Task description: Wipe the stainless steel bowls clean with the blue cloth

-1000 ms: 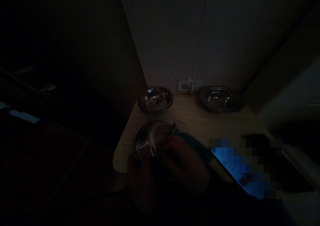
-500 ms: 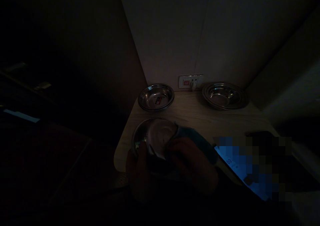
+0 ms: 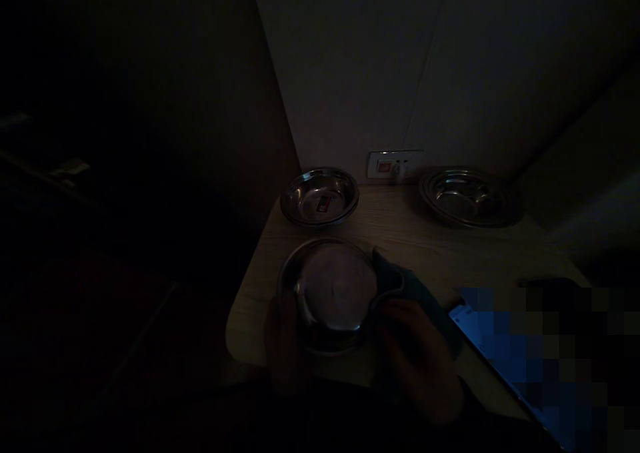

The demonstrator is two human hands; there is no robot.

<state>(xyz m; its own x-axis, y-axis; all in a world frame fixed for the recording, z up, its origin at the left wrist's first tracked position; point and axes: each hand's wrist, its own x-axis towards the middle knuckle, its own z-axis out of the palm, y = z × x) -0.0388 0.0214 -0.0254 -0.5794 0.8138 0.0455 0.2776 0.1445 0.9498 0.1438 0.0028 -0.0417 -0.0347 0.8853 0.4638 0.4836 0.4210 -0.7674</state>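
Beyond the held bowl (image 3: 334, 286), illegible label (image 3: 324, 204)

Dark sleeves (image 3: 493, 416) (details unclear), bare hands (image 3: 423, 363)

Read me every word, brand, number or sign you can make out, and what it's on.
Readable text: none.
Red-and-dark sticker inside the back-left metal bowl: too small and dark to read.
Phone screen: faint marks, too blurred to read; much is pixelated.
Front metal bowl: no lettering I can make out.
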